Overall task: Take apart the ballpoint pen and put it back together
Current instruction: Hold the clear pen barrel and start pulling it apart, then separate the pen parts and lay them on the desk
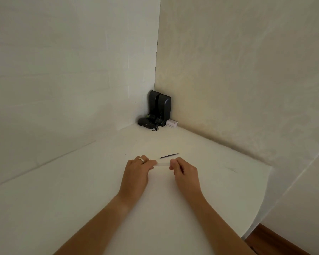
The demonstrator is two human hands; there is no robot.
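Your forearms are reaching in from the near edge of the white table point(81, 181), meeting over its middle. Your left hand point(136, 172), wearing a ring point(141, 159), is pinching one end of the clear pen barrel point(162, 164) between its fingertips. Your right hand point(184, 172) is gripping the other end, so the barrel is spanning the gap between them, level and just above the surface. Holding both ends is likely steadying it for pulling or twisting a part. Just beyond the barrel, the dark ink refill point(169, 155) is lying on the table, apart from both hands, parked within easy reach. Open table is stretching wide on your left; on your right the table edge point(261, 199) is curving closer. Black devices point(159, 109) are sitting well away in the corner.
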